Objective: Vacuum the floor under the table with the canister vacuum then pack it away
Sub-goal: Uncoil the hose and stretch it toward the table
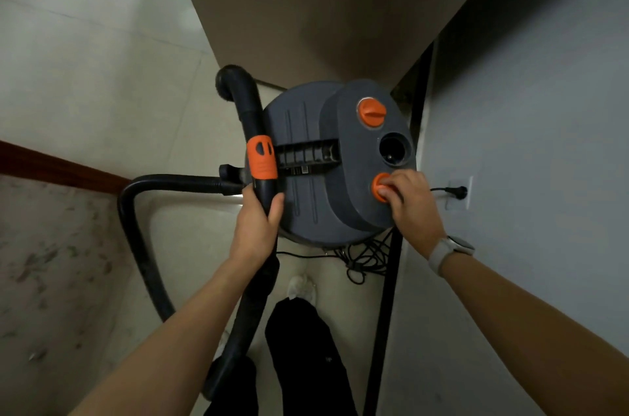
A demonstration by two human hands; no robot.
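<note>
The vacuum (326,163) stands on the pale floor (102,81) in a narrow gap between a brown panel (306,7) and a grey wall (527,109), just ahead of the person's shoes. The left hand (258,221) is wrapped around the black wand (253,129) just below its orange collar (261,158), and the wand lies against the lid's left edge. The hose (143,228) loops out to the left and back towards the person's legs. The right hand (408,201) rests on the lid with its fingertips (386,189) on the near orange knob (380,187); whether they are pressing or turning it I can't tell. A second orange knob (371,112) sits further back, with a round black port (394,148) between the two.

I take this to be working the switch, on or off. The plug (457,192) sits at the socket (459,192) on the wall, and the cord (360,259) lies in a tangle by the base.

To do it well, keep the left grip firm so the wand doesn't slide off the lid, and push or twist the knob squarely with the fingertips, not the palm. The canister looks light enough to shift under a hard sideways twist, so steady pressure downwards seems wiser. The tangled cord is close to the feet; step clear of it when moving off.
</note>
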